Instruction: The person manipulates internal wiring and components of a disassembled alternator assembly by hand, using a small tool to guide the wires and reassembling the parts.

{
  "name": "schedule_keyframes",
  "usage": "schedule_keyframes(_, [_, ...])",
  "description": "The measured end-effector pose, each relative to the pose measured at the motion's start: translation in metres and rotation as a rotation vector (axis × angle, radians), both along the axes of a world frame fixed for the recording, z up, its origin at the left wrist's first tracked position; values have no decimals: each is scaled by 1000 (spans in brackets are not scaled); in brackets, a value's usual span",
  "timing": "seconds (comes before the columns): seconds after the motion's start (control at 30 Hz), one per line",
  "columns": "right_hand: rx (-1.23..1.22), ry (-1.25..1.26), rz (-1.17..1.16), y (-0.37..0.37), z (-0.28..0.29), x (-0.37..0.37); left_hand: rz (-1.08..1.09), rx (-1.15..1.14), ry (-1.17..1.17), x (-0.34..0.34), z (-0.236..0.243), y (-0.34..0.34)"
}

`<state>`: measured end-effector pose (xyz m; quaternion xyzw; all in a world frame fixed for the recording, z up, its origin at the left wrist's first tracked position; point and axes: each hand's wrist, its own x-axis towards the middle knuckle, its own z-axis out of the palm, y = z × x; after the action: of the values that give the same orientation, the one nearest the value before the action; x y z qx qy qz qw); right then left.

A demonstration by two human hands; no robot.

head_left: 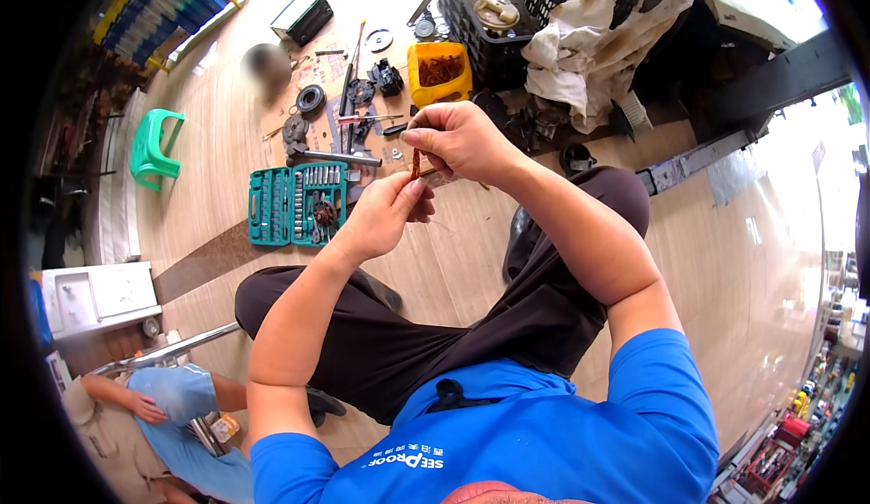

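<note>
A thin reddish-brown strip [417, 164] stands upright between my two hands. My right hand [467, 141] pinches it near its upper end. Just below, my left hand [382, 212] closes thumb and fingers on the lower end. I cannot make out exactly what kind of piece it is. Beyond my right hand is a yellow container [413, 76] with a heap of reddish-brown pieces [440, 70] inside. Left of my left hand lies an open green tool case [270, 207] with rows of sockets and a dark round part on it.
Metal parts, a black ring [310, 99], rods and a screwdriver [367, 118] lie on cardboard ahead. A black crate [494, 55] with a dirty white cloth [580, 51] stands at far right. A green stool [156, 150] is at left; another person [118, 431] sits at lower left.
</note>
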<state>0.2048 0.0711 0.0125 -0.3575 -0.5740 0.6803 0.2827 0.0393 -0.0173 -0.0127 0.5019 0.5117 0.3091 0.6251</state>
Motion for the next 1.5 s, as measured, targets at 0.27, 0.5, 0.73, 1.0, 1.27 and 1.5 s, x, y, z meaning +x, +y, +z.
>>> schedule_keyframes(0.27, [30,-10,-29,0,-1,1,16,93,44,3,-2,2])
schedule_keyframes(0.5, [-17,26,-79,0,0,1,17,257,260,6,-1,3])
schedule_keyframes(0.73, [-48,-25,47,4,4,6,29,45,-32,5,-16,1])
schedule_keyframes(1.0, [-91,84,170,8,1,10,-76,-81,-343,-8,-5,4])
schedule_keyframes(1.27, [-40,112,101,5,-4,6,-29,133,-33,-1,0,5])
schedule_keyframes(1.5, [-65,161,104,2,-5,3,81,135,-9,2,-2,2])
